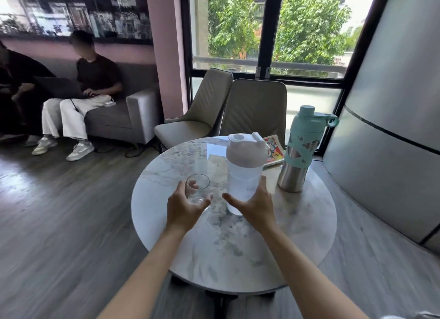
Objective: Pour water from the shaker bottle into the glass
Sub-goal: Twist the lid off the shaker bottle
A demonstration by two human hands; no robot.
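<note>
A lounge with a dark wood floor and tall windows is shown, and a round marble table (238, 235) fills the centre of the frame. The shaker bottle (245, 173) is seen upright just right of centre, its long axis vertical, its pale lid on and the flip cap apparently raised. The right hand (256, 204) is spread wide around the bottle's lower part, thumb to the left and fingers to the right; whether contact is made cannot be told. The glass (197, 189), apparently empty, stands just left of the bottle and is loosely cupped by the left hand (184, 208), fingers curled but not clamped. The bottle would have to be tipped leftward toward the glass.
</note>
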